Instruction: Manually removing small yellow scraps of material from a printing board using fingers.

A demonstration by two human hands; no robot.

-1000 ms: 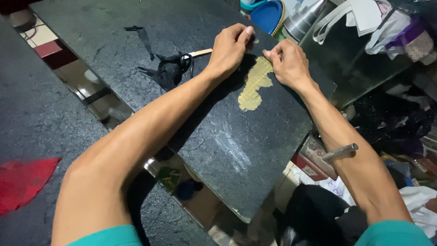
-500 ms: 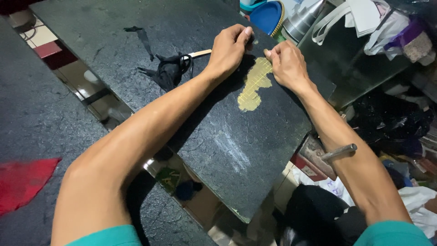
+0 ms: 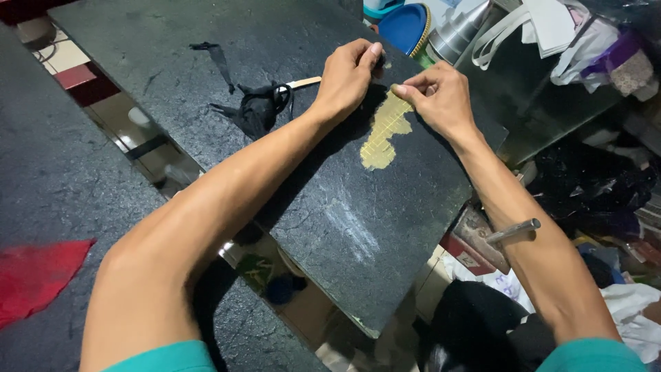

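Slab: big dark stone-like board [image 3: 323,227], runs diagonally from far left to near right, bridging a gap w/ floor clutter showing underneath.
Second slab: dark surface [image 3: 55,179] on the left, w/ a red cloth scrap [image 3: 34,279] lying on it.
Clutter: blue round lid [image 3: 405,27], metal cone-shaped thing [image 3: 458,34], white straps and rags heaped at far right.
Left hand: left hand [image 3: 348,76] curled, thumb and fingers pinched narrow at the slab's far edge, just above the patch's top end; what it grips is too small to tell.
Right hand: right hand [image 3: 437,96] also pinched narrow, fingertips pressing on the upper tip of the yellow patch.
Yellow patch: yellow gridded patch [image 3: 383,134] flat on the slab, long axis running from the hands' meeting point down toward the wearer, tilted a bit left.
Key relation: patch lies just below both hands; right hand touches it, left is just beside, so right is nearer.
Black bundle: black rag or cord wad [image 3: 258,110] w/ a pale flat stick [image 3: 303,83] poking out, left of the left wrist, apart from the patch.
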